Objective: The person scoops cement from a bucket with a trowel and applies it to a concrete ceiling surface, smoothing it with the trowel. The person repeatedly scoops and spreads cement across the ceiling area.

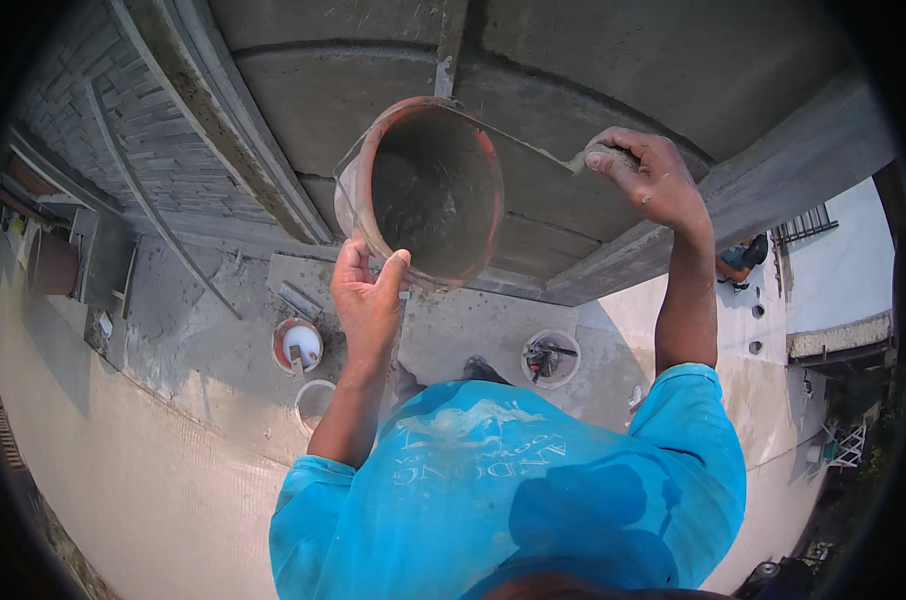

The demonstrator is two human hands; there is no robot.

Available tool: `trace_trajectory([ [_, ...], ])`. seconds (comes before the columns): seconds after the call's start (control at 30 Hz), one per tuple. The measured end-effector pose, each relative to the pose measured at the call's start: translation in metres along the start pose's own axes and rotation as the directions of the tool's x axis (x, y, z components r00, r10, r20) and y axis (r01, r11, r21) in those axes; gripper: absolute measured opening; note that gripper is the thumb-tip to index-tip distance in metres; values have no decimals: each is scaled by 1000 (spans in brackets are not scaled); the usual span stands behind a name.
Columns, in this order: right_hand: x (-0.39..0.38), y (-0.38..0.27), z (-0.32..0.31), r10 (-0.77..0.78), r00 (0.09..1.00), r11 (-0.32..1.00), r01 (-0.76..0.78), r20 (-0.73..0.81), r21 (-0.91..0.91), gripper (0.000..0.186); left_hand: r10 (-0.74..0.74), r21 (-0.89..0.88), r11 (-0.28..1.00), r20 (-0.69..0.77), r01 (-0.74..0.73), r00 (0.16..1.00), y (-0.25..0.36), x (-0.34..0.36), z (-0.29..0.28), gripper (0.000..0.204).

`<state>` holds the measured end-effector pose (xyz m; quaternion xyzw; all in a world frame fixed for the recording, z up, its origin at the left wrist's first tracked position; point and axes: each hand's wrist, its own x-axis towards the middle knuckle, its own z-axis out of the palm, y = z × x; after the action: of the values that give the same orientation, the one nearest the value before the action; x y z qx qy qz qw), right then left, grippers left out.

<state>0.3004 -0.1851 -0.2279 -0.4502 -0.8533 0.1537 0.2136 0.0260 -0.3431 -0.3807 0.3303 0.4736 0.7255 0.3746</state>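
My left hand (368, 295) grips the lower rim of an orange bucket (489, 200) crusted with grey mortar, thumb on the inside edge. The bucket is tilted, so its mouth and grey inner wall show. To its right, my raised right hand (653, 180) is closed around a grey, mortar-crusted piece (580, 161). From that piece a thin straight line runs left to the bucket's far rim; I cannot tell whether it is a tool edge or a wire handle. Beyond the bucket stands a grey wall (563, 125) with dark joints.
On the floor are a small bucket of whitish liquid (313, 343) with a tool in it, a pale bucket (313, 400) and a bucket of tools (565, 345). A long curved strip (143, 190) leans at left. Another person (741, 262) is partly visible at right.
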Motion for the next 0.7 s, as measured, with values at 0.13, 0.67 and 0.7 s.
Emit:
trace_trajectory([
  [0.13, -13, -18, 48, 111, 955, 978, -55, 276, -202, 34, 173, 49, 983, 82, -178, 981, -5, -10, 12, 18],
  [0.67, -26, 1, 98, -250, 883, 877, 32, -398, -479, 17, 73, -77, 994, -61, -78, 995, 10, 7, 29, 17],
  [0.7, -28, -1, 91, -249, 873, 895, 42, -420, -443, 16, 44, -74, 996, -105, -51, 993, 13, 9, 30, 18],
])
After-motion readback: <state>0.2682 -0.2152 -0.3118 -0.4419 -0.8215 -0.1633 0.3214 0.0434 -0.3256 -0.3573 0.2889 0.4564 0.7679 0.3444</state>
